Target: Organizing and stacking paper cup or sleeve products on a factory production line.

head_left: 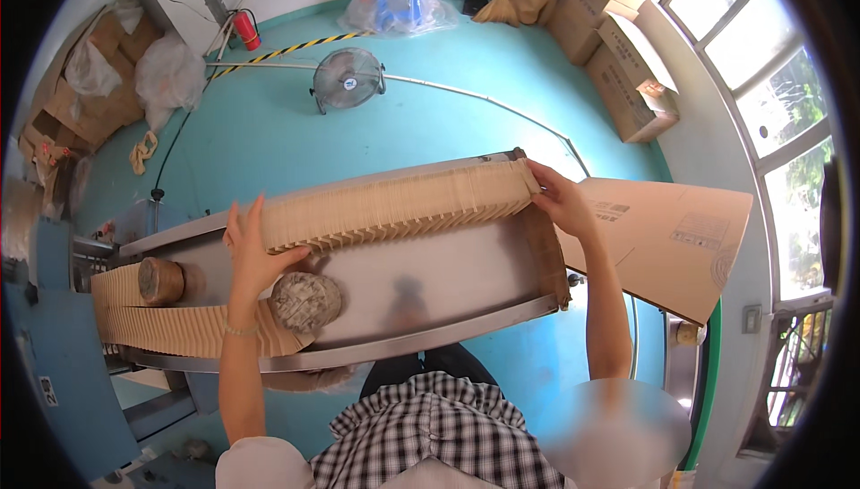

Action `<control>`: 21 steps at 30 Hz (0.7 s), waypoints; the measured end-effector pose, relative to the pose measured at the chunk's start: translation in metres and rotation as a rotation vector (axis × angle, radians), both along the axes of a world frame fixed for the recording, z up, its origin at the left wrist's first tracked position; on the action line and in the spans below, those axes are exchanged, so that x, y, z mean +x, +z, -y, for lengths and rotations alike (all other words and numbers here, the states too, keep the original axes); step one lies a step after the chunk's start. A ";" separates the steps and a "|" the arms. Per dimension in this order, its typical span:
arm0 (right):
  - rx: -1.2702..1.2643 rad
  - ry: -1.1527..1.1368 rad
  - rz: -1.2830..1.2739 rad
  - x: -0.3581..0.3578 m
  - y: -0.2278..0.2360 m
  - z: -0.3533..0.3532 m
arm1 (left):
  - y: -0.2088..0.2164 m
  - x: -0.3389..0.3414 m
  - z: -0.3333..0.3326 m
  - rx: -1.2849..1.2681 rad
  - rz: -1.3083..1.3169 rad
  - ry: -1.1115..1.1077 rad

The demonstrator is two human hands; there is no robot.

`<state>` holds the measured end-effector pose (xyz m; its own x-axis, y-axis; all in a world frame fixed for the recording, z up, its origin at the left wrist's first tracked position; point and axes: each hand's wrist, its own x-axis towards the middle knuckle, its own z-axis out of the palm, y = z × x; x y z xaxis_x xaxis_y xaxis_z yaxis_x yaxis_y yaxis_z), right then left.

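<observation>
A long row of tan folded card pieces (385, 207), packed face to face, lies along the far side of a metal tray (430, 278). My left hand (258, 252) grips its left end, thumb on the near side and fingers on the far side. At the right end, my right hand (563, 202) clasps the last pieces. A mottled grey-brown round lump (306, 301) rests just below my left hand. Further left, a second row of similar tan pieces (193, 328) runs along the tray's near edge, beside a brown, tape-wrapped cylinder (161, 280).
A flat cardboard sheet (663, 238) sticks out right of the tray. Blue machine housing (54, 355) stands at the left. Beyond, on the turquoise floor, are a round fan (348, 79), a blue stool (399, 1), a fire extinguisher (245, 30) and stacked cartons (618, 68).
</observation>
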<state>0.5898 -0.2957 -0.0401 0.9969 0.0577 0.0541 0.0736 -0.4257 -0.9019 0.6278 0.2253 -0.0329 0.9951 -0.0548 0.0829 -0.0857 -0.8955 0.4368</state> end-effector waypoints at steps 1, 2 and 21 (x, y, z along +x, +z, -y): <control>-0.039 -0.040 0.026 0.000 0.001 -0.002 | 0.000 0.000 0.000 0.002 -0.009 0.011; -0.079 -0.080 0.051 -0.001 0.002 -0.005 | 0.001 0.000 0.001 0.003 -0.007 0.010; 0.128 -0.652 0.527 -0.080 0.088 -0.119 | -0.005 -0.012 0.004 -0.033 -0.008 0.054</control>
